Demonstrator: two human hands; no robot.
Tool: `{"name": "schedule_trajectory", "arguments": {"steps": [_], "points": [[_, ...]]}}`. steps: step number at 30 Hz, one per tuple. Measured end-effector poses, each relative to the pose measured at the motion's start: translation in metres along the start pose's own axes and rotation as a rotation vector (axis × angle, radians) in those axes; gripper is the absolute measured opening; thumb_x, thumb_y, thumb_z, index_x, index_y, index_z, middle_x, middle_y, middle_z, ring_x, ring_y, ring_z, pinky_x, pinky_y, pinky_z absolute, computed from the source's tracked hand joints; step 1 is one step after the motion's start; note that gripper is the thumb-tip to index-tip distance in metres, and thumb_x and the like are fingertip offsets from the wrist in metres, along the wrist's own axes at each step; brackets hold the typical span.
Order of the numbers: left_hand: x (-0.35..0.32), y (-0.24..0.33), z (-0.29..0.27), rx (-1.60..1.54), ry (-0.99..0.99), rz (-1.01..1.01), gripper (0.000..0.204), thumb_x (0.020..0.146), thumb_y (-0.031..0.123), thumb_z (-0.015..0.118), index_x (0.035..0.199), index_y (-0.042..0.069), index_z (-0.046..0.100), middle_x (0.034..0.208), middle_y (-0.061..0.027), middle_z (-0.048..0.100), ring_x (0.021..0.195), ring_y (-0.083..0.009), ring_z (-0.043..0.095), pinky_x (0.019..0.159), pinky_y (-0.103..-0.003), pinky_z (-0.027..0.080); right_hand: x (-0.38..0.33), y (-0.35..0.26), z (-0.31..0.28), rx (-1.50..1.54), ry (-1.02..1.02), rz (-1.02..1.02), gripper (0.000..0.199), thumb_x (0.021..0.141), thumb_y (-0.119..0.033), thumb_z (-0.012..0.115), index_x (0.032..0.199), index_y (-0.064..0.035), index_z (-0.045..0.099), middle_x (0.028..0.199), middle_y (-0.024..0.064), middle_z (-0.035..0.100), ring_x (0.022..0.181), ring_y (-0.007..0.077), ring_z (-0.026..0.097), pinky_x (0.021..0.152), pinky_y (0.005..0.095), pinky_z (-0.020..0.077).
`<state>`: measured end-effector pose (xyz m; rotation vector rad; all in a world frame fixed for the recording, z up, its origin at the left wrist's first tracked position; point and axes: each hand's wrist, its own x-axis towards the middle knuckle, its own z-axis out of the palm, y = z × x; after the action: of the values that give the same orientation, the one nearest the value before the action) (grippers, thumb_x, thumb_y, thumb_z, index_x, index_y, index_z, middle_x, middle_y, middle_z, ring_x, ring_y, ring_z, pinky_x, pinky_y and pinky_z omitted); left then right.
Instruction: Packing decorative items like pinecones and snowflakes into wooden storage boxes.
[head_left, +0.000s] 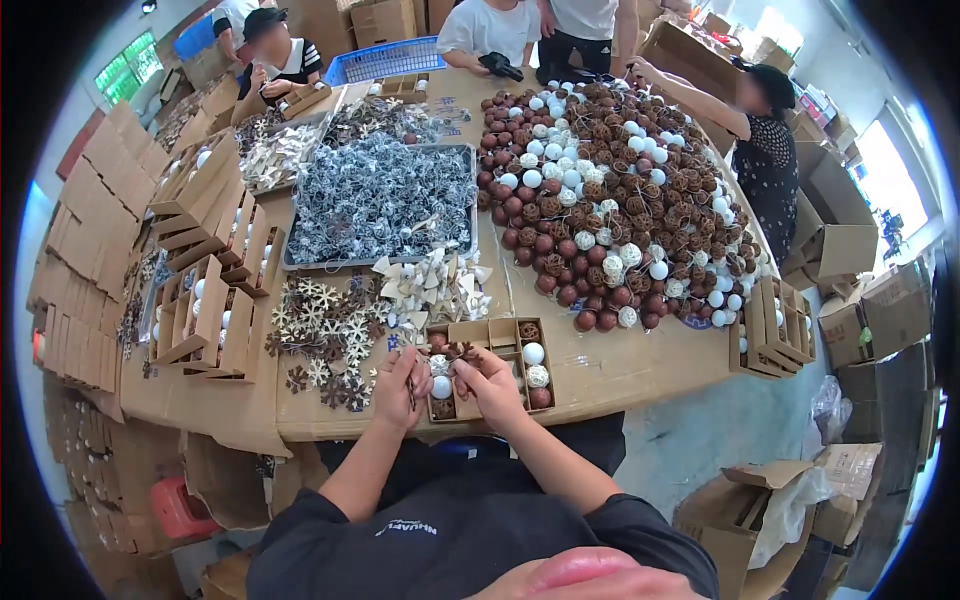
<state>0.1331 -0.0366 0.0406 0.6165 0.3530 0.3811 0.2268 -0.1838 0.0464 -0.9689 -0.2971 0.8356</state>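
Tabletop (620,372), cardboard-covered, spreads past both hands. Partitioned cardboard box (497,334) sits at its near edge. Right hand (488,385) leans over the box, thumb and fingers pinching a dark brown snowflake ornament (458,350); left hand (398,385) is at the box's left side, fingers curled, whether gripping anything too small to tell. Snowflake ornament lies above the left compartments, between the hands, nearer the right; arms radiate, so no clear long axis.
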Motion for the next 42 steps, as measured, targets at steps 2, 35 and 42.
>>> {"name": "schedule_trajectory", "arguments": {"steps": [2,35,42], "points": [[-0.002,0.002,0.001,0.018,-0.046,-0.012,0.032,0.107,0.028,0.053,0.079,0.013,0.055,0.060,0.0016,0.046,0.053,-0.0093,0.043,0.050,-0.023,0.034,0.001,0.001,0.001,-0.077,-0.012,0.004,0.021,0.102,-0.016,0.060,0.118,-0.0030,0.065,0.089,0.0006,0.064,0.068,0.0053,0.053,0.062,0.0215,0.0434],[-0.009,0.016,0.012,0.318,-0.145,-0.082,0.031,0.093,0.008,0.067,0.121,0.001,0.057,0.079,0.0025,0.061,0.064,-0.0041,0.051,0.062,-0.019,0.041,0.016,-0.003,0.010,-0.116,0.075,-0.315,0.024,0.091,0.002,0.063,0.073,-0.0044,0.048,0.122,0.0088,0.063,0.076,0.0045,0.053,0.066,0.0203,0.0428],[-0.011,0.014,0.015,0.320,-0.244,-0.147,0.048,0.084,0.003,0.078,0.126,0.002,0.054,0.081,0.0024,0.057,0.072,-0.0067,0.055,0.067,-0.020,0.045,0.015,0.000,0.017,-0.142,0.203,-0.254,0.009,0.096,-0.005,0.066,0.096,0.0007,0.059,0.071,-0.0074,0.045,0.064,0.0007,0.042,0.060,0.0189,0.0376]]}}
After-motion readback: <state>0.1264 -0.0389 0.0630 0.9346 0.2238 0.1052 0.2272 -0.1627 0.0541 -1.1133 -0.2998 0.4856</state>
